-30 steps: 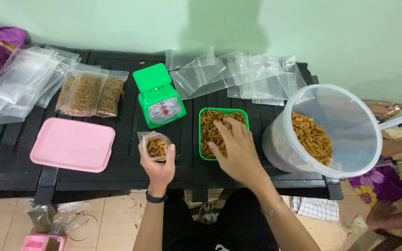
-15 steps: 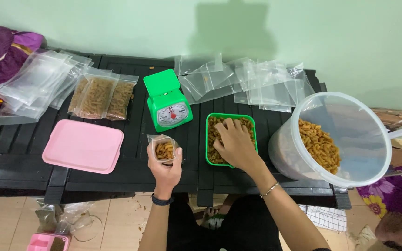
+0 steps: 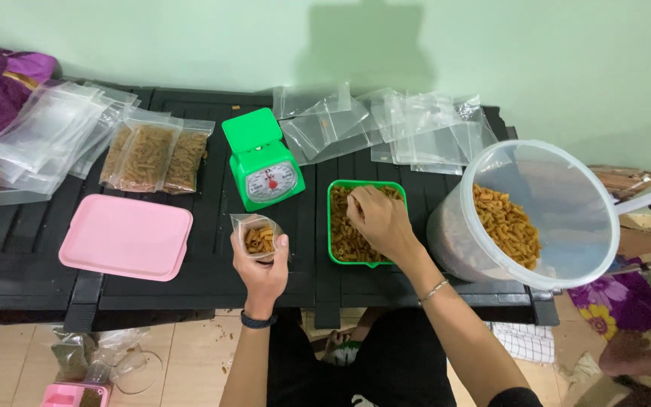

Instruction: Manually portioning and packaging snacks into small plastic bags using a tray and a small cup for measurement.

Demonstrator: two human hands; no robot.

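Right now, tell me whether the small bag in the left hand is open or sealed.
Open. The small clear bag in the left hand has its mouth spread wide, with the snack pieces visible straight down inside.

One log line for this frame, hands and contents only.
left hand: holds open bag of snacks | right hand: in green tray, on snacks | scale: bare

We note the left hand (image 3: 264, 273) gripping a small clear bag (image 3: 255, 235) partly filled with snack pieces, held open above the black table (image 3: 212, 267). The right hand (image 3: 379, 220) rests in the green tray (image 3: 337, 226), fingers curled among the pieces. A green scale (image 3: 261, 160) stands behind the bag
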